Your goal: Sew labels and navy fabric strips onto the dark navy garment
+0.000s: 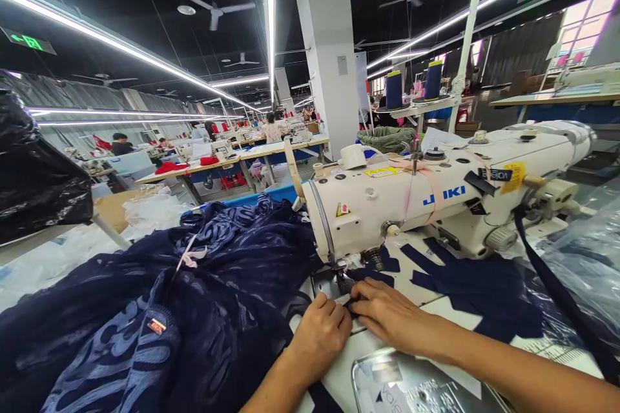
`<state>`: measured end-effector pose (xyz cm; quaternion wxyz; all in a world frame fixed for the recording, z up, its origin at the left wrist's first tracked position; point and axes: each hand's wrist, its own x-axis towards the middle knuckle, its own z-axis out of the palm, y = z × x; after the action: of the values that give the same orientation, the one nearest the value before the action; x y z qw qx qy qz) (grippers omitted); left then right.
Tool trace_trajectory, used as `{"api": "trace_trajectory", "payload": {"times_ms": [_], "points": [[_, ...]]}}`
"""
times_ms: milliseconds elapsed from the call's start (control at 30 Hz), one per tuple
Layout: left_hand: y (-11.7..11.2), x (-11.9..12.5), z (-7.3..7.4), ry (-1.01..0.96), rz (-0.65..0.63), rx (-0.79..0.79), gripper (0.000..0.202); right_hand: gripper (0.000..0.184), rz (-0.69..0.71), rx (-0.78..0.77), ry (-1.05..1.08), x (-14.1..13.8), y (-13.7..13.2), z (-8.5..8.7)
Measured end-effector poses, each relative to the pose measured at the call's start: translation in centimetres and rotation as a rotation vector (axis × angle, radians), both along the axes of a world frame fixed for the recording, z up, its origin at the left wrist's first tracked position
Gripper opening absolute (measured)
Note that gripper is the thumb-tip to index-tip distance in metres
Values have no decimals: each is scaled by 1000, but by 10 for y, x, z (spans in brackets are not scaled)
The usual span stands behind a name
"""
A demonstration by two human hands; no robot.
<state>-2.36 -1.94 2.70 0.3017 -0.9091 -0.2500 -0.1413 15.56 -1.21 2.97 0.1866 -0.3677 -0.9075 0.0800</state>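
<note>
A white sewing machine [368,206] stands before me, its presser foot [343,281] over the metal needle plate [325,285]. Just in front of the foot, my left hand [323,329] is closed, fingers curled down on navy fabric. Beside it, my right hand [387,313] pinches a dark bit of the same fabric [357,308] close to the needle; the fingertips partly hide it. Navy garments [227,297] with a pale blue swirl pattern are heaped left of the hands, one bearing a small metallic tag [157,325].
Navy fabric strips [484,290] lie under the machine arm at the right, near clear plastic [576,232]. A shiny metal cover plate [416,387] is at the front. Thread cones [433,80] stand behind. A black plastic bag [39,168] is at the left; other people work farther back.
</note>
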Motion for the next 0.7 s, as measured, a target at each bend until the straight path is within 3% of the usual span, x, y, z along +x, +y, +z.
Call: {"api": "trace_trajectory", "payload": {"times_ms": [133, 200, 300, 433, 700], "points": [[-2, -3, 5, -45, 22, -50, 21, 31, -56, 377, -43, -2, -14, -24], [-5, -9, 9, -119, 59, -120, 17, 35, -15, 453, -72, -1, -14, -25], [-9, -17, 11, -237, 21, -246, 10, 29, 111, 401, -180, 4, -1, -11], [-8, -14, 3, -279, -4, -324, 17, 28, 306, 364, -256, 11, 25, 7], [5, 14, -15, -325, 155, -221, 24, 37, 242, 365, -233, 15, 44, -1]]}}
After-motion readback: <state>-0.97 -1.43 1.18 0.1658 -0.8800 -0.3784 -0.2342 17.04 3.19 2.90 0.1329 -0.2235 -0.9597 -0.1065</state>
